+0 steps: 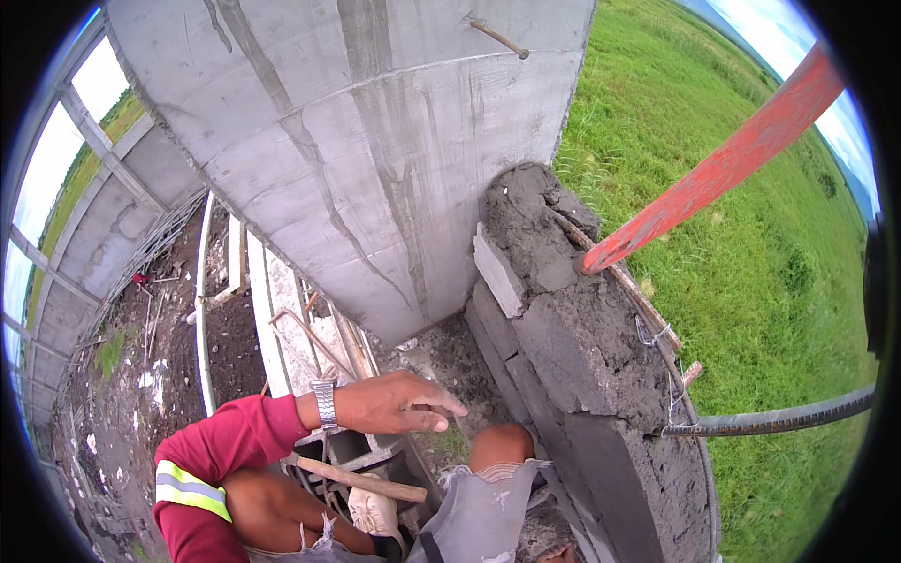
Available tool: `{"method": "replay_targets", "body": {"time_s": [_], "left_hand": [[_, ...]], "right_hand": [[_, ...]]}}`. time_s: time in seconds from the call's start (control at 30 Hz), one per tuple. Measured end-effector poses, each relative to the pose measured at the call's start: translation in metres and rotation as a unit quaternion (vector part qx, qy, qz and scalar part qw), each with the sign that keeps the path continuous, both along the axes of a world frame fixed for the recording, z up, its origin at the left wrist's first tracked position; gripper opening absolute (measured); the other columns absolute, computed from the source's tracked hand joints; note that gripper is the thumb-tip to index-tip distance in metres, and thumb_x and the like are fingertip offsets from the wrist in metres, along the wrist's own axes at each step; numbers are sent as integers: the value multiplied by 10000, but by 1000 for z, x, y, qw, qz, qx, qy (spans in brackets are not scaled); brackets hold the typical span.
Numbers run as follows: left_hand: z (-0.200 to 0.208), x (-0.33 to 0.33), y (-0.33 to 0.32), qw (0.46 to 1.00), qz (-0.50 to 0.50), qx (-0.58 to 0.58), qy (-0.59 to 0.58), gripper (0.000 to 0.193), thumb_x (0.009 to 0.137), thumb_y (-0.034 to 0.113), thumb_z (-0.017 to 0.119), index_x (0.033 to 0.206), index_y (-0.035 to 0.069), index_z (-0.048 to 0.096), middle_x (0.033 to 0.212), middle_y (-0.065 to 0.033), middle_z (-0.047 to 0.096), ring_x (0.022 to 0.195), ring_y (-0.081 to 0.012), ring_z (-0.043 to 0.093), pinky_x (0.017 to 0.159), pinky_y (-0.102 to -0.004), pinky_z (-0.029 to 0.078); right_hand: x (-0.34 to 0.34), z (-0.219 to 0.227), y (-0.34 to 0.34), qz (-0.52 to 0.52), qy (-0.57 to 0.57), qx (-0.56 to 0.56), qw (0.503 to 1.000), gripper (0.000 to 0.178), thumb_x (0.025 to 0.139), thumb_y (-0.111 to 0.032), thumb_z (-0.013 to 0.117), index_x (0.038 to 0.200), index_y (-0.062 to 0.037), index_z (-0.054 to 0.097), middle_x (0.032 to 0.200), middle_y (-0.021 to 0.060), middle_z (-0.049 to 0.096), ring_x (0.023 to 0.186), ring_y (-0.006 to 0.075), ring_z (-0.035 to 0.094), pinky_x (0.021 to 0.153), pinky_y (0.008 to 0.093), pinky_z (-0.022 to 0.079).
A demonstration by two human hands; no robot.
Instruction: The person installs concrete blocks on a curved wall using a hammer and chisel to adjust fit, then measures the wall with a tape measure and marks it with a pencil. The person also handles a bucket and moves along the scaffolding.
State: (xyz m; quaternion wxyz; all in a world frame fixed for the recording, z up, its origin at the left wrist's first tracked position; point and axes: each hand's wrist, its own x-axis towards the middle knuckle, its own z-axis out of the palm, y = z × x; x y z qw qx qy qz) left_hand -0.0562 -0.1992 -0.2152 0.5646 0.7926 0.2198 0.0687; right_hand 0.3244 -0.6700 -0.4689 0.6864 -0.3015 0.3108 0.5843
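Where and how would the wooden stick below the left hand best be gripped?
Probably near the right end of the wooden stick, from above: it is straight and slim, and that end sticks out exposed, while the other sits close to the bare leg.

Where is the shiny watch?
In the head view, the silver metal-band wristwatch is left of centre in the lower half, on the person's left wrist, between the dark red sleeve and the left hand.

Maroon sleeve (246, 427) worn at lower left, ringed by a yellow-and-silver band (190, 490), metal wristwatch (325, 403) strapped on, frayed grey legwear (479, 511), pale shoe (374, 512) apparently worn below
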Motion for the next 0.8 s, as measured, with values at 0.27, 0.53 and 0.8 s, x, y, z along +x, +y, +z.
{"method": "replay_targets", "body": {"time_s": [0.27, 0.53, 0.8], "left_hand": [[22, 124, -75, 956, -193, -6, -219, 938, 1062, 542, 644, 1711, 50, 180, 1463, -228, 546, 1367, -324, 549, 1144, -480, 433], [37, 50, 0, 984, -151, -42, -85, 469, 1134, 464, 534, 1230, 33, 690, 926, -47, 685, 736, -135, 626, 724, -346, 513], [38, -12, 67, 992, -71, 103, 3, 330, 1071, 323, 615, 1065, 25, 759, 955, -94, 774, 862, -263, 714, 831, -422, 531]], "right_hand": [[-92, 244, 155, 14, -189, 302, 934, 242, 1153, -277, 522, 1285, -101, 624, 1168, 99, 716, 1200, 310, 648, 1037, 518, 578], [-94, 285, 209, 0, -245, 351, 904, 363, 1184, -319, 436, 1425, -105, 603, 1390, 129, 688, 1396, 307, 594, 1193, 480, 516], [-185, 308, 243, 470, -110, 455, 749, 943, 1037, -625, 609, 1677, -27, 259, 1653, 247, 438, 1521, 421, 436, 1256, 590, 354]]}}
